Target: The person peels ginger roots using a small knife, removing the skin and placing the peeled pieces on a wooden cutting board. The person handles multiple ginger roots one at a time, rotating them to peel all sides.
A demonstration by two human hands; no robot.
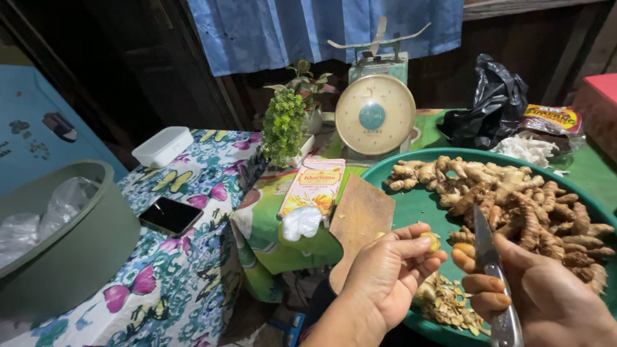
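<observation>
Head view. Left hand [385, 273], palm turned up, fingertips pinched together on a small yellowish root piece [430, 241], held just above the near rim of a round green tray [418, 205]. Right hand [546, 299], fingers curled tight around the handle of a knife [491, 270]; blade upright, tip pointing away, just beside the root piece, contact not discernible. Thin peelings [450, 305] heaped on the tray directly below both hands. Pile of knobbly brown rhizomes [514, 199] filling the far and right part of the tray, well apart from the pinched piece. Wooden cutting board [361, 222] leaning at the tray's left edge. Beyond it, a flat pink-and-orange carton [313, 186] with a white crumpled wad [301, 223] at its near end. Farther back: dial weighing scale [376, 114], small green potted plant [283, 125], black plastic bag [491, 106]. At left, on a butterfly-patterned cloth [180, 283]: dark phone [170, 216], white lidded box [163, 146], grey-green basin [64, 244] holding clear plastic bags.
</observation>
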